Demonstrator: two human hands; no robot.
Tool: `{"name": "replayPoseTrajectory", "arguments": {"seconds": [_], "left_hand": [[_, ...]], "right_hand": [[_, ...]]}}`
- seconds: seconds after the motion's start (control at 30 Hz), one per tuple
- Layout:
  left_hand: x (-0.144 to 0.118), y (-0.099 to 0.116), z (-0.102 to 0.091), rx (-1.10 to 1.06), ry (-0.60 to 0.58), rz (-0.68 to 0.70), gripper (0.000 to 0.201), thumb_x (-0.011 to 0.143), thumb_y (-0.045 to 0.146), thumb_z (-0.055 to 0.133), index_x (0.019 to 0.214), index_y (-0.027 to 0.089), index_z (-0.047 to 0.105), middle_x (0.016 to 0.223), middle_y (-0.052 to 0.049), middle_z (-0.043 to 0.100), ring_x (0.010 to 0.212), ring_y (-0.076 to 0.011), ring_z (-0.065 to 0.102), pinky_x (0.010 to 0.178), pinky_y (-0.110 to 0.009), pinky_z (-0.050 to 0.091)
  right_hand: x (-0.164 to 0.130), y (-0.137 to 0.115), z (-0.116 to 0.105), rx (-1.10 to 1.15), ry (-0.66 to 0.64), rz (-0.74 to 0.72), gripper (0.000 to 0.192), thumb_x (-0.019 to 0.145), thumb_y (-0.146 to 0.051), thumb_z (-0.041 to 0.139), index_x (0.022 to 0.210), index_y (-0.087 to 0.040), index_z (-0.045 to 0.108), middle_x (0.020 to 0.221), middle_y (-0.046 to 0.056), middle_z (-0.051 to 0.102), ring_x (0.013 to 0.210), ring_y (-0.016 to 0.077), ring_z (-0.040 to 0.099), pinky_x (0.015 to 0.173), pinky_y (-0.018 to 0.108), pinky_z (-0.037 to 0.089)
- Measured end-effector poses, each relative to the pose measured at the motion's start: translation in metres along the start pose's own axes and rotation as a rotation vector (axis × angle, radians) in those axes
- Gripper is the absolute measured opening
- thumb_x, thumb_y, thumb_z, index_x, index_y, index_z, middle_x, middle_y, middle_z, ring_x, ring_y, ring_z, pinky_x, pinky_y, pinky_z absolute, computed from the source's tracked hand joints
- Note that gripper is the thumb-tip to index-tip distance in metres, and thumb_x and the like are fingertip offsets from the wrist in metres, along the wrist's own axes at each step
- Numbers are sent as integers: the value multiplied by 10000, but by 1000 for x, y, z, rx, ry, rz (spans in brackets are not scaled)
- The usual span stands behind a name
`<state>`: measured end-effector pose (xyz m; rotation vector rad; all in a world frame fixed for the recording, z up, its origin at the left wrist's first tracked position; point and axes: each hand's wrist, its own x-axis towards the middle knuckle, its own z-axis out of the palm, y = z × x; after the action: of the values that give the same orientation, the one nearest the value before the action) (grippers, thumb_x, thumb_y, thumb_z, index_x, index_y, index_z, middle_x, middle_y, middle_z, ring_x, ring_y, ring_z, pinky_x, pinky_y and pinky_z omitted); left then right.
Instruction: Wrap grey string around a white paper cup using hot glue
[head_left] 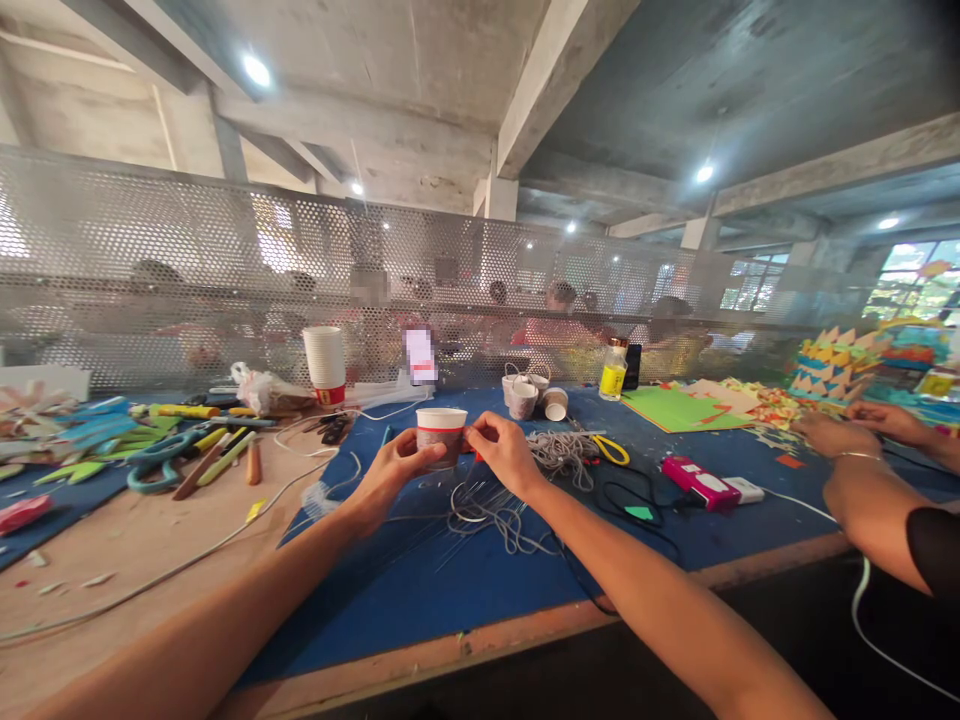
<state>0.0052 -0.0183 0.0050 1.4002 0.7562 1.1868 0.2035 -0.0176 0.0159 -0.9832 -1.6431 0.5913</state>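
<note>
A small paper cup [441, 432] with a white top, a red band and a greyish lower part is held upright over the blue mat. My left hand [391, 470] grips it from the left, thumb on the near side. On the cup's right, my right hand [501, 452] has its fingers pinched together near the wall; what they hold is too small to make out. Loose grey cord [517, 530] lies tangled on the mat below both hands, with a thicker bundle of cord [562, 452] farther right. Behind it stand several small cord-wrapped cups [522, 400], one tipped over.
A stack of paper cups [325, 362] stands at the back left. Scissors [161, 458] and tools lie left. A yellow-labelled bottle [613, 370], green paper [682, 408] and a pink box [699, 485] are right. Another person's hands [840, 440] work at far right. Perforated metal panels line the back.
</note>
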Motion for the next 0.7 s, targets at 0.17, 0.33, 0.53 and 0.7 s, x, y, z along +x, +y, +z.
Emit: {"name": "replayPoseTrajectory", "arguments": {"seconds": [0.17, 0.33, 0.53, 0.7], "left_hand": [[0, 0, 0, -14, 5, -7, 637, 708, 490, 859, 1241, 168, 724, 1236, -162, 761, 1163, -369, 697, 1044, -515, 497], [0, -2, -3, -7, -28, 2, 569, 762, 460, 833, 1239, 170, 721, 1263, -157, 751, 1179, -357, 693, 1046, -495, 498], [2, -5, -5, -11, -41, 3, 555, 784, 451, 820, 1254, 176, 715, 1271, -155, 748, 1180, -350, 693, 1052, -493, 496], [0, -2, -3, -16, -35, -6, 561, 769, 462, 830, 1241, 179, 724, 1270, -149, 750, 1171, -345, 694, 1038, -477, 499]], "right_hand": [[0, 0, 0, 26, -2, -4, 227, 873, -392, 616, 720, -227, 582, 712, -4, 711, 689, 178, 688, 697, 285, 516], [0, 2, 0, 44, -5, -1, 227, 873, -391, 623, 721, -227, 586, 720, 0, 720, 717, 192, 715, 708, 293, 527], [1, 3, 0, 48, -8, 3, 220, 872, -385, 625, 724, -227, 588, 714, -1, 721, 704, 193, 715, 696, 294, 526], [1, 2, 0, 49, -9, 5, 225, 870, -385, 626, 715, -228, 580, 697, -5, 713, 687, 182, 704, 686, 284, 518]]}}
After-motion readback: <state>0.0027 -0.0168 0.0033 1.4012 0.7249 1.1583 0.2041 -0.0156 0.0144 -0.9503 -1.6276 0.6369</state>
